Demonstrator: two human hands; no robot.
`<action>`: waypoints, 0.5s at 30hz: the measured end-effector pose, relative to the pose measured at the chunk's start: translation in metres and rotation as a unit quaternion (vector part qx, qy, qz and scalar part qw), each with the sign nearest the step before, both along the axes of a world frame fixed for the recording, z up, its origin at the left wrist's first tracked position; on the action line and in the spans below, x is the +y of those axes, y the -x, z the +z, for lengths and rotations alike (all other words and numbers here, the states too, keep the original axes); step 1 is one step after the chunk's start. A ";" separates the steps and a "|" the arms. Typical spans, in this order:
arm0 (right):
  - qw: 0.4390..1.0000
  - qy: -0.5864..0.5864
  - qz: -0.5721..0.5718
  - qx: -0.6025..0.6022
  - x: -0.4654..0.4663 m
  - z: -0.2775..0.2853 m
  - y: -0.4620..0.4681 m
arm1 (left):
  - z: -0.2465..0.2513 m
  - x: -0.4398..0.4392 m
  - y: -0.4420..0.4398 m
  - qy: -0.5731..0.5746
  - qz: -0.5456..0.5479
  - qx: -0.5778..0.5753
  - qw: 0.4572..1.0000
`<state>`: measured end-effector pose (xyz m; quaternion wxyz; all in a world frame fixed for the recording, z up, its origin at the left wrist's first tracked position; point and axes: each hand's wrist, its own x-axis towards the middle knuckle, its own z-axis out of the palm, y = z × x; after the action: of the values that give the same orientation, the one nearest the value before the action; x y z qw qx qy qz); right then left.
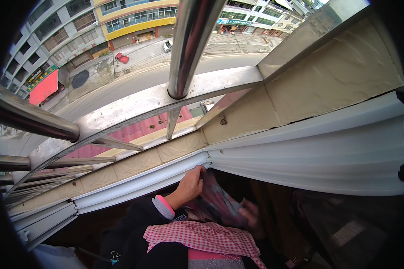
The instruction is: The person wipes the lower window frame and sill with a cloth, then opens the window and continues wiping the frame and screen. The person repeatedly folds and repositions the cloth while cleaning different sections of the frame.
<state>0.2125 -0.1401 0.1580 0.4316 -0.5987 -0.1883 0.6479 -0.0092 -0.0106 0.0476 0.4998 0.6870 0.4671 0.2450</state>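
Observation:
My left hand is at the inner corner of the white window frame, its fingers closed on the upper end of a thin grey and pink cloth. Lower and to the right, in the shade below the sill, my right hand pinches the other side of the same cloth. The fabric hangs stretched between both hands, in front of a pink checked apron. The left fingertips are close to the frame's corner; whether they touch it is hard to tell.
Stainless steel window bars and a metal rail stand beyond the tiled ledge. A white side frame runs right. Dark space lies below the sill. Outside are a street, buildings and a pink roof below.

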 end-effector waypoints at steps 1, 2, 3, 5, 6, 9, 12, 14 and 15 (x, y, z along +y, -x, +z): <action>1.000 -0.008 0.007 -0.006 0.001 -0.001 -0.001 | 0.000 -0.007 -0.003 -0.036 -0.026 0.038 0.998; 1.000 -0.016 0.017 -0.011 0.002 -0.002 -0.001 | -0.002 -0.011 -0.009 -0.049 -0.051 0.087 0.994; 0.999 -0.019 0.016 -0.029 0.002 -0.003 0.000 | -0.003 -0.016 -0.016 -0.057 -0.076 0.144 0.985; 0.997 0.002 -0.021 -0.072 -0.001 -0.001 0.003 | -0.008 -0.019 -0.030 -0.082 -0.072 0.208 0.972; 0.995 0.009 -0.035 -0.093 -0.001 -0.001 0.005 | -0.010 -0.019 -0.038 -0.075 -0.054 0.223 0.971; 0.983 -0.024 -0.079 -0.166 0.000 -0.004 0.015 | -0.011 -0.016 -0.056 -0.031 -0.041 0.220 0.974; 0.992 -0.066 0.068 -0.087 0.016 -0.007 -0.001 | -0.011 -0.014 -0.064 -0.033 -0.021 0.202 0.979; 0.989 -0.061 0.119 -0.067 0.021 -0.013 -0.008 | -0.015 -0.011 -0.064 -0.020 -0.026 0.160 0.987; 0.987 -0.060 0.139 -0.062 0.023 -0.015 -0.012 | -0.019 -0.012 -0.065 -0.009 -0.035 0.135 0.990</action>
<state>0.2244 -0.1171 0.1426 0.3600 -0.5787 -0.3342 0.6510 0.0555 -0.0222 0.0285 0.4338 0.7343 0.5039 0.1370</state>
